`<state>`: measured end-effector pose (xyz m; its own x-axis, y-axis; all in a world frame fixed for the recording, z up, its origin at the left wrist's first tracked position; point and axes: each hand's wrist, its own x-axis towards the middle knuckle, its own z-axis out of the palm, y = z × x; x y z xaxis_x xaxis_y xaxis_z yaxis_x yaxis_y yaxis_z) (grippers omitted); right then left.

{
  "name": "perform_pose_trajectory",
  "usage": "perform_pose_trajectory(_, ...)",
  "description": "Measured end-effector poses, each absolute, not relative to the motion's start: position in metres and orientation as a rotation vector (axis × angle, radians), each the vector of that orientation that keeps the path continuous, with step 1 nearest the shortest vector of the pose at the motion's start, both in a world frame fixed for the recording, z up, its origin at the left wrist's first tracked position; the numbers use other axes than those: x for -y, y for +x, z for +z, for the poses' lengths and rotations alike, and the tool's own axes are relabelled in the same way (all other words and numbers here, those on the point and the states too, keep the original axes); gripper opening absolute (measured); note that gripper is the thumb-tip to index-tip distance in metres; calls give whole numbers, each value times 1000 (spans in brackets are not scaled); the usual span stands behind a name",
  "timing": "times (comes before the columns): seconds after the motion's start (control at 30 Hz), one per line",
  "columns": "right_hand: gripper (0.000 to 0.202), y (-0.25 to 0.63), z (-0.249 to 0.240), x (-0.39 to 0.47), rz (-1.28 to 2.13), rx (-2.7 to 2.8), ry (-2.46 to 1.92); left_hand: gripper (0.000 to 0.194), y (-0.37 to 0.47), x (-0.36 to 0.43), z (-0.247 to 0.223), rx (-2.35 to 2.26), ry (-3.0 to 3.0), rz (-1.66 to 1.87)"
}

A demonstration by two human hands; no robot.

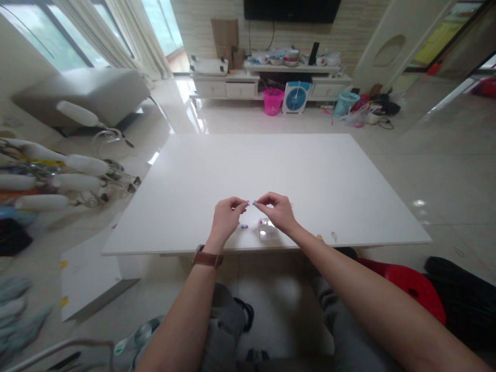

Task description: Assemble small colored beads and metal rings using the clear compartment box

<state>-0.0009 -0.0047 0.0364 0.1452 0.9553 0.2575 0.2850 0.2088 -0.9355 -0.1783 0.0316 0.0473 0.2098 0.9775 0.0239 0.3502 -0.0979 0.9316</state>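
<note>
Above the near part of the white table, my left hand pinches a small pink bead between thumb and fingertips. Facing it, my right hand pinches a small blue bead. A narrow gap separates the two beads. Below them, a few blue and pink beads lie together on the tabletop. A small clear plastic box stands under my right hand, with something pink at its upper left corner. My right hand partly covers the box.
The white table spans the middle. Near its front right edge lie a small clear item and a yellowish one. A red stool stands at the right, and a white panel at the left.
</note>
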Motion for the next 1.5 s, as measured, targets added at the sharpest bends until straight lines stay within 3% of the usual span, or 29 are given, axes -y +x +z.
perform_pose_trajectory(0.6, 8, 15, 21, -1, 893, 1519, -1561, 20, -178, -33, 37, -1160, 1459, 982)
perform_pose_trajectory(0.93, 11, 20, 15, 2, 781, 2062, -1782, 20, -178, -31, 42, -1175, 1487, 965)
perform_pose_trajectory(1.5, 10, 11, 21, 7, 607, 2423, -1811, 19, -178, -30, 44, -1181, 1507, 958)
